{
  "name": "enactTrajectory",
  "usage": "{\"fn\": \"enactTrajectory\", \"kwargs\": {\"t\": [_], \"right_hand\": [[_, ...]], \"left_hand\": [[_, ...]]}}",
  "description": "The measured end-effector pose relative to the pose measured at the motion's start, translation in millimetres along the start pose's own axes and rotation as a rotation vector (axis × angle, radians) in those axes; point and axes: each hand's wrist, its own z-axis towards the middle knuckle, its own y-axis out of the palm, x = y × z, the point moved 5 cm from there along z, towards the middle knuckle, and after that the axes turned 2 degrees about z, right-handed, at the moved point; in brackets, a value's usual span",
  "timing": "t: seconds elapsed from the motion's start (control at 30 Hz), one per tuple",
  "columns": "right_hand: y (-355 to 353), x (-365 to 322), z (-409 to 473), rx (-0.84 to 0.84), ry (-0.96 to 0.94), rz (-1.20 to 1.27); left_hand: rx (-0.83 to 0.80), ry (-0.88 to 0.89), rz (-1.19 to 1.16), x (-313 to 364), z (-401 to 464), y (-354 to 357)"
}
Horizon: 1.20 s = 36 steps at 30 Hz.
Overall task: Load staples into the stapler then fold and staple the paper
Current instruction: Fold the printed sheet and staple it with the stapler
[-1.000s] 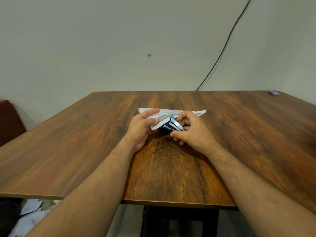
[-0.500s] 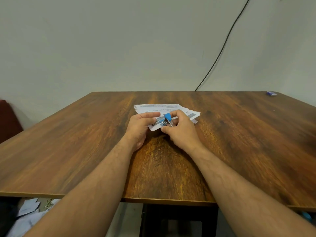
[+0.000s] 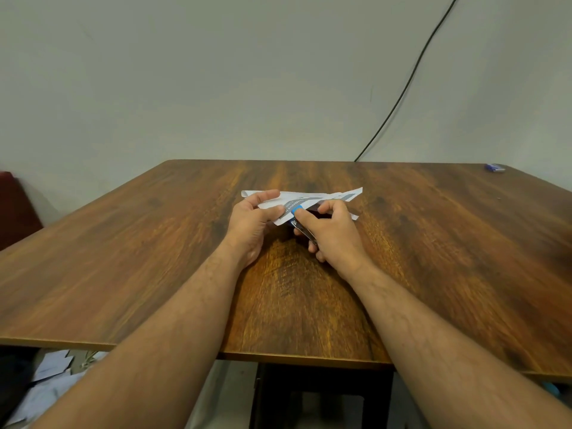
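A folded white printed paper (image 3: 312,199) lies mid-table, its near edge lifted off the wood. My left hand (image 3: 252,222) pinches the paper's left end between thumb and fingers. My right hand (image 3: 331,235) is wrapped around a small blue and metal stapler (image 3: 297,213), whose blue tip sits over the paper's near edge beside my left thumb. Most of the stapler's body is hidden under my right fingers.
The brown wooden table (image 3: 433,258) stretches wide around the hands. A small blue box (image 3: 494,167) lies at the far right corner. A black cable (image 3: 402,91) runs down the wall behind. Loose papers (image 3: 49,382) lie on the floor at lower left.
The paper has shifted and spread out to the right under my hands. My right hand has turned the stapler, so its blue tip now sits at the paper's near edge.
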Motion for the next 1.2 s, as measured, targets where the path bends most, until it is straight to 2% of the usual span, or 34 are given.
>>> {"fn": "enactTrajectory", "kwargs": {"t": [0.17, 0.43, 0.67, 0.77, 1.2], "right_hand": [[-0.2, -1.6, -2.3, -0.010, 0.028, 0.030], [-6.0, 4.1, 3.4, -0.029, 0.140, 0.126], [-1.9, 4.6, 2.8, -0.158, 0.296, 0.409], [0.8, 5.8, 2.7, -0.212, 0.322, 0.395], [1.2, 9.2, 6.9, -0.169, 0.300, 0.347]], "left_hand": [[-0.017, 0.021, 0.107, 0.7, -2.7, 2.1], [-0.104, 0.031, 0.124, 5.5, -10.4, 9.8], [-0.088, 0.088, 0.162, 3.7, -8.5, 9.6], [-0.102, 0.102, 0.168, 3.4, -8.0, 10.5], [-0.084, 0.118, 0.198, 2.7, -8.2, 10.9]]}}
